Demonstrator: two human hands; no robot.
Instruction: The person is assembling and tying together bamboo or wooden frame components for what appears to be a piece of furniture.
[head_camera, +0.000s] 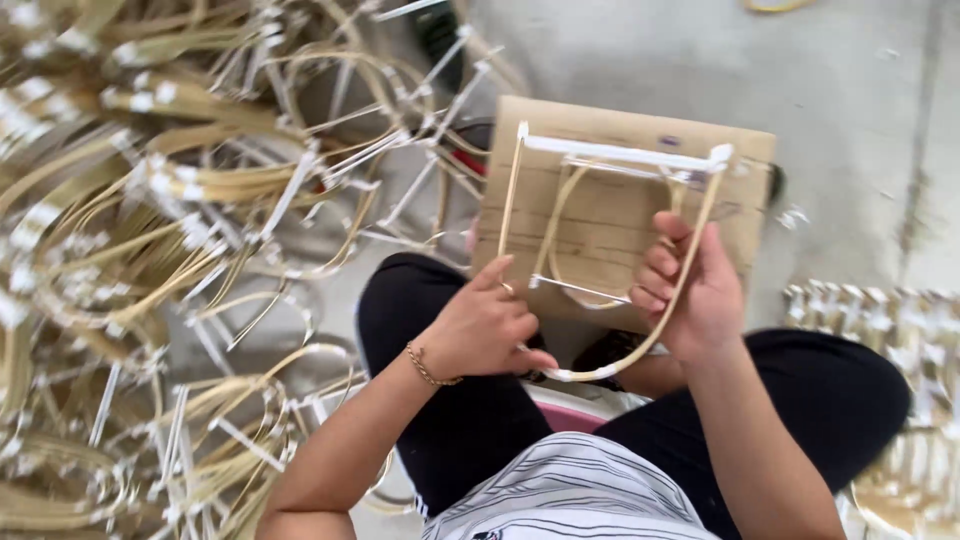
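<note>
Over on the left, a big heap of bamboo frames (150, 250) covers the floor. Left hand (480, 325) pinches the bamboo frame's (610, 160) lower edge; right hand (690, 290) curls shut around its curved side, above a cardboard sheet (600, 230).

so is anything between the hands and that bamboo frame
No, nothing visible. The left hand grips the bamboo frame at its lower left, and the right hand wraps its right side; both touch it directly above the board.

No packages, labels, signs or screens showed anywhere around the person's lap or on the floor.
</note>
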